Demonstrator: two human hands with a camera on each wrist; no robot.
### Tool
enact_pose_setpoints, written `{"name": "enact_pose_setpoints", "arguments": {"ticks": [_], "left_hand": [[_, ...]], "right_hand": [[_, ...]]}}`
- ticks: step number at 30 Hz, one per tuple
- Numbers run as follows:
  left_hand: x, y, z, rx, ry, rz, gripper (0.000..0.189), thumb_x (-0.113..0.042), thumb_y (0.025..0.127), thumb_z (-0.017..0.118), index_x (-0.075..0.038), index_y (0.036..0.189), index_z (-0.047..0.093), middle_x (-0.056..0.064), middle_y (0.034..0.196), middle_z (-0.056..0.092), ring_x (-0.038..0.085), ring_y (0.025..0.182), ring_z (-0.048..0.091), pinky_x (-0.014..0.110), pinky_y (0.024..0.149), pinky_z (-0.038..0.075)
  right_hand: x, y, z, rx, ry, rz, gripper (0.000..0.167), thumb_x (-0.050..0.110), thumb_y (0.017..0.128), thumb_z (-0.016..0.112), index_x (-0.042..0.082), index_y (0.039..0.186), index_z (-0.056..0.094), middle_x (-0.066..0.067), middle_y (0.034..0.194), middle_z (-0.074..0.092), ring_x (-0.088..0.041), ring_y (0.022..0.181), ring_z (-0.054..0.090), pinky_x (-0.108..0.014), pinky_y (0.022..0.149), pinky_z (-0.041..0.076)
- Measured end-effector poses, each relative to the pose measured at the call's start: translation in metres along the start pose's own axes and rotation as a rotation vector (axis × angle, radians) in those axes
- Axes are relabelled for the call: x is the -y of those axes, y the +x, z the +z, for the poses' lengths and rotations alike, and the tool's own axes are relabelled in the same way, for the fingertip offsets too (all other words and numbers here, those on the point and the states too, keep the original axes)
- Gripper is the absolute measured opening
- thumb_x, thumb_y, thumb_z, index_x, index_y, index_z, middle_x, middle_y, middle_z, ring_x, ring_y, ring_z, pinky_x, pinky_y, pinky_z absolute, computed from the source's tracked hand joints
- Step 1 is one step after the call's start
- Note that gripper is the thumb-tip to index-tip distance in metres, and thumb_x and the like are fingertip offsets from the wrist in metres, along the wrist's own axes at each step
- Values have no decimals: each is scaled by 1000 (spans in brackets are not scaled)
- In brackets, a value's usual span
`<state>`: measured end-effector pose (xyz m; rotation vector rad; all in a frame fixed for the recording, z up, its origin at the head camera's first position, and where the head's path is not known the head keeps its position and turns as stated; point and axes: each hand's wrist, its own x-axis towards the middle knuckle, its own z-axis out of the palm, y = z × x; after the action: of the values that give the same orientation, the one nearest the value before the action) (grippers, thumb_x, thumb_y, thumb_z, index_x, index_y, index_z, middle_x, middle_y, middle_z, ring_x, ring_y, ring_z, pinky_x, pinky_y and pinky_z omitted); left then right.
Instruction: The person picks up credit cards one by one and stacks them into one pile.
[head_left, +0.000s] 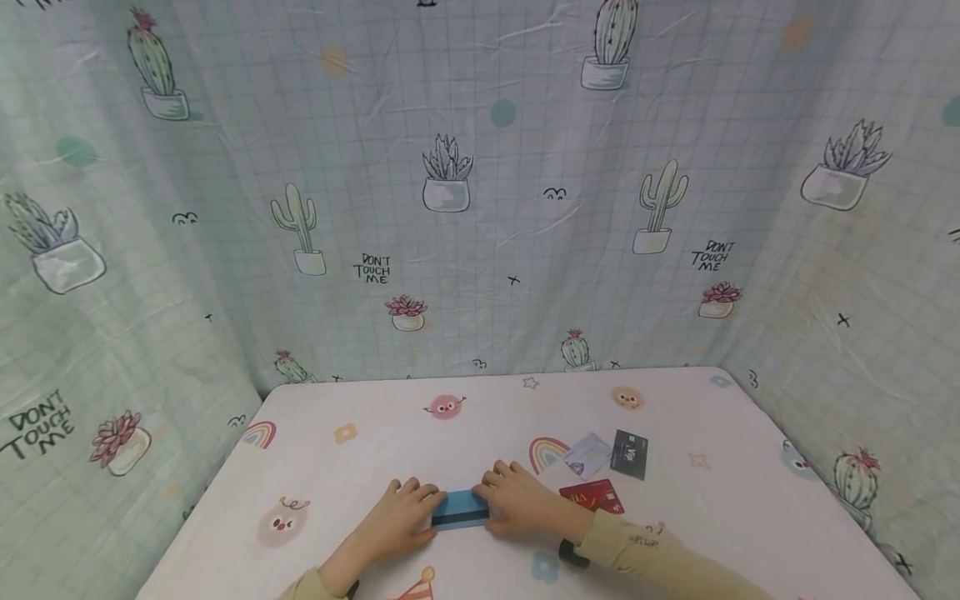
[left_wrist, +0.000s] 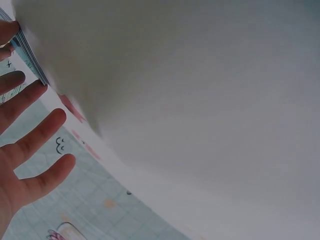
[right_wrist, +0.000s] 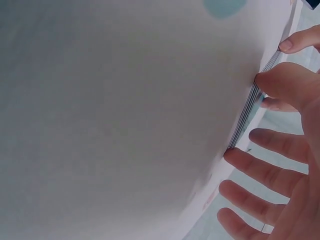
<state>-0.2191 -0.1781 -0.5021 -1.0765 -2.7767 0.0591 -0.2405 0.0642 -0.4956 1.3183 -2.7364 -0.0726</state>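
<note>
A stack of cards with a blue top card [head_left: 460, 507] and a dark stripe across it lies at the front middle of the table. My left hand [head_left: 405, 515] grips its left end, thumb at the near corner and fingers at the far one. At the right end, my right hand [head_left: 517, 500] holds the stack the same way. Seen edge-on in the right wrist view, the stack [right_wrist: 244, 117] shows several thin layers, with the thumb and a fingertip at its two ends. The left wrist view shows the stack's edge [left_wrist: 32, 57] at upper left, partly behind fingers.
Right of the hands lie a red card [head_left: 592, 496], a pale card [head_left: 587, 455] and a black card [head_left: 630, 454]; the pale and black ones lie side by side. The white table [head_left: 337, 471] has printed figures. A cactus-print curtain [head_left: 480, 242] stands behind and at both sides.
</note>
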Motion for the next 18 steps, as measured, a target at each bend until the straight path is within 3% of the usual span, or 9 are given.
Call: {"name": "enact_pose_setpoints", "arguments": {"ticks": [11,18], "left_hand": [[0,0,0,4,-60,5,49,-39,75,64,-18,118,54,-3,108,59,13,88,49,31,68,34],[2,2,1,33,-72,-12,51,-39,75,63,-20,122,52,-3,108,57,14,90,48,35,72,34]], "right_hand": [[0,-1,3,34,54,16,49,46,79,58,23,121,51,7,105,54,-9,91,43,-26,78,38],[-2,-6,3,40,66,25,54,46,78,59,23,125,47,7,107,54,-10,94,43,-27,79,39]]}}
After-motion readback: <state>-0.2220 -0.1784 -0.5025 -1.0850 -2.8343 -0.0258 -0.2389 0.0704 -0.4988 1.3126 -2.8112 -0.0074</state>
